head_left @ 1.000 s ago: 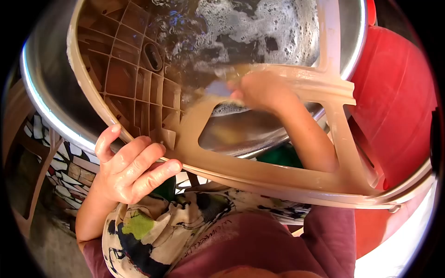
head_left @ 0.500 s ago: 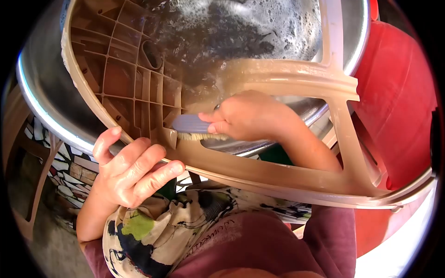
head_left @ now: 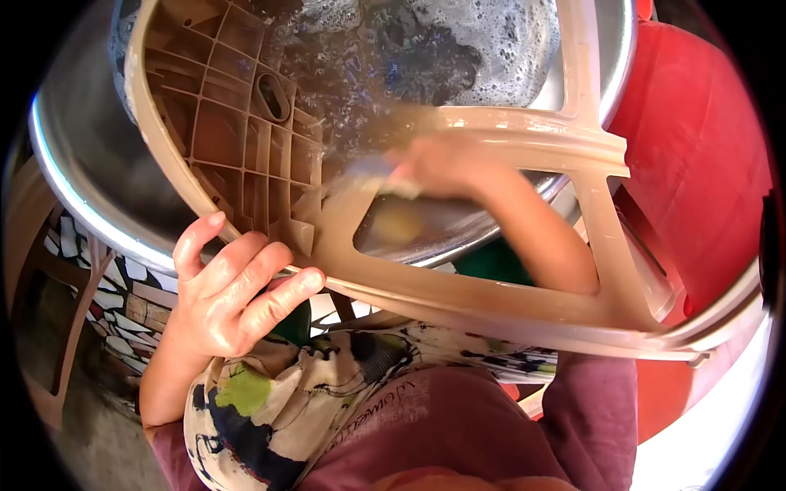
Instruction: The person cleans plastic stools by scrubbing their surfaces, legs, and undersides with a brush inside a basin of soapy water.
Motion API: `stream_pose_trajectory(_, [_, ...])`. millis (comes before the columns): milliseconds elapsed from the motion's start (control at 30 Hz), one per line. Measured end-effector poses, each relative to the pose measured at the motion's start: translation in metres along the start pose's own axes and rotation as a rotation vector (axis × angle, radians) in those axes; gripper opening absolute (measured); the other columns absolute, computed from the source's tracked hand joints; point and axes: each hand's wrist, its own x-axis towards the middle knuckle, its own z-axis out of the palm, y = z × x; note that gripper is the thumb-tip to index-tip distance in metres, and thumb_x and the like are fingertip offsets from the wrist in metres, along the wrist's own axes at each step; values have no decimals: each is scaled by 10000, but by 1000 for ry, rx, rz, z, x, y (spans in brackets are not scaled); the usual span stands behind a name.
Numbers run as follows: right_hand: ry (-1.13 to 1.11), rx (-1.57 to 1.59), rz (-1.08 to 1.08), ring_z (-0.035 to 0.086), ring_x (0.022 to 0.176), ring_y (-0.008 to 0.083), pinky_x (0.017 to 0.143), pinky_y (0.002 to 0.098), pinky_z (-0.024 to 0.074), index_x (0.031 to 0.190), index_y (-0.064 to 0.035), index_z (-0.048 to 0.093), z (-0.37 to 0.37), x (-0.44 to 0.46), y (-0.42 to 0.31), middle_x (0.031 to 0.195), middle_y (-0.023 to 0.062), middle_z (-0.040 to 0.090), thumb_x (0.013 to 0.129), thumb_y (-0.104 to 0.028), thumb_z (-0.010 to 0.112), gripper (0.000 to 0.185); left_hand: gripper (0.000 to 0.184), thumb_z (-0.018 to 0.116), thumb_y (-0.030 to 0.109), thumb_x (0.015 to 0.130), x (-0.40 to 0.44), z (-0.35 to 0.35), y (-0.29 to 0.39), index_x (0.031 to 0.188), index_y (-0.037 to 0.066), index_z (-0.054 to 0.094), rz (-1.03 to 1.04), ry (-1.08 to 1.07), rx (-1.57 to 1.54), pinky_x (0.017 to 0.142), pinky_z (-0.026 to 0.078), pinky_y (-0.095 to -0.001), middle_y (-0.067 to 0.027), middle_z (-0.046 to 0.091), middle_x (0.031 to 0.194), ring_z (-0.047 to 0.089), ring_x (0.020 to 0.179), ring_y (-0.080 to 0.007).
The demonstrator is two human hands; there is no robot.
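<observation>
A tan plastic chair (head_left: 458,296) lies tilted over a large metal basin (head_left: 74,200), its ribbed underside (head_left: 221,131) facing me. My left hand (head_left: 233,295) holds the chair's near rim, some fingers over the edge and others along it. Through the frame's opening reaches my right arm, and my right hand (head_left: 446,164), smeared by motion, is closed on a scrub brush (head_left: 372,169). Blurred too, the brush has a grey-blue back and pale bristles. It is close to the chair's inner corner; whether it touches cannot be made out.
Soapy water (head_left: 393,57) with foam fills the basin behind the chair. A big red container (head_left: 696,164) stands at the right. Another brown plastic frame (head_left: 78,327) is at the left, beside a wall or base of broken-tile mosaic (head_left: 123,307). Patterned cloth (head_left: 246,409) covers my lap.
My right hand has moved the brush up and away from the chair's near rim, and is now blurred. The chair has shifted slightly in view; my left hand keeps its hold.
</observation>
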Motion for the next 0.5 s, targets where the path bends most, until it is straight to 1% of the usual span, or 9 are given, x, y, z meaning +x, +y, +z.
stream_pose_trajectory(33, [56, -89, 180, 636, 903, 293, 804, 406, 487, 1250, -223, 586, 1, 4, 14, 1025, 120, 666, 929, -414, 499, 383, 433, 656, 186, 655, 1, -2, 1, 1088, 172, 678, -3, -20, -4, 924, 368, -452, -10, 610, 864, 568, 783, -179])
stream_pose_trajectory(133, [250, -246, 288, 639, 922, 277, 834, 407, 482, 1256, -231, 582, 9, -5, 19, 1016, 123, 670, 929, -418, 495, 387, 429, 640, 186, 647, 2, -1, 2, 1073, 161, 681, 12, -30, -3, 899, 381, -441, -14, 611, 853, 562, 780, -180])
stream_pose_trajectory(200, [87, -213, 142, 635, 923, 297, 844, 403, 477, 1247, -219, 585, 12, -16, -8, 1010, 130, 668, 924, -423, 491, 393, 424, 640, 190, 644, 1, 2, 3, 1065, 158, 682, 11, -17, -27, 889, 386, -436, -14, 610, 844, 559, 775, -180])
stream_pose_trajectory(233, [29, -37, -18, 624, 924, 328, 853, 404, 477, 1246, -210, 582, 18, -19, -23, 1029, 154, 656, 916, -409, 509, 392, 419, 639, 194, 641, 2, 4, 1, 1056, 155, 683, 6, 5, -22, 880, 390, -431, -14, 610, 835, 556, 769, -179])
stream_pose_trajectory(267, [100, 35, -165, 615, 929, 347, 857, 412, 473, 1202, -181, 612, 25, -26, -37, 1022, 177, 651, 915, -413, 515, 381, 419, 655, 178, 636, 2, 3, 0, 1053, 158, 682, 10, 7, -25, 867, 389, -421, -12, 606, 821, 553, 751, -181])
stream_pose_trajectory(300, [95, 41, -152, 615, 929, 347, 857, 412, 473, 1202, -181, 612, 26, -27, -40, 1022, 177, 651, 915, -413, 515, 381, 419, 655, 178, 636, 2, 3, 2, 1053, 158, 682, 14, 10, -39, 867, 389, -421, -12, 606, 821, 553, 751, -181])
stream_pose_trajectory(367, [53, 133, 16, 615, 940, 352, 858, 424, 467, 1144, -154, 650, 18, -29, -40, 1001, 181, 657, 912, -420, 516, 377, 419, 668, 147, 637, 5, -1, 0, 1055, 159, 680, -7, 8, -67, 853, 391, -416, -11, 602, 811, 554, 736, -186])
stream_pose_trajectory(400, [249, 29, 77, 614, 928, 363, 841, 423, 467, 1115, -135, 660, 35, -12, -15, 973, 175, 662, 910, -427, 511, 387, 442, 664, 119, 632, 5, -1, 0, 1073, 155, 671, -9, 14, -81, 842, 394, -414, -12, 594, 800, 555, 725, -190])
stream_pose_trajectory(500, [252, -107, 286, 620, 922, 350, 819, 427, 474, 1165, -163, 628, 20, -16, 8, 982, 159, 665, 910, -420, 509, 380, 476, 654, 103, 621, 8, -1, 2, 1095, 140, 660, -3, 3, -110, 835, 404, -416, -24, 587, 796, 550, 729, -201])
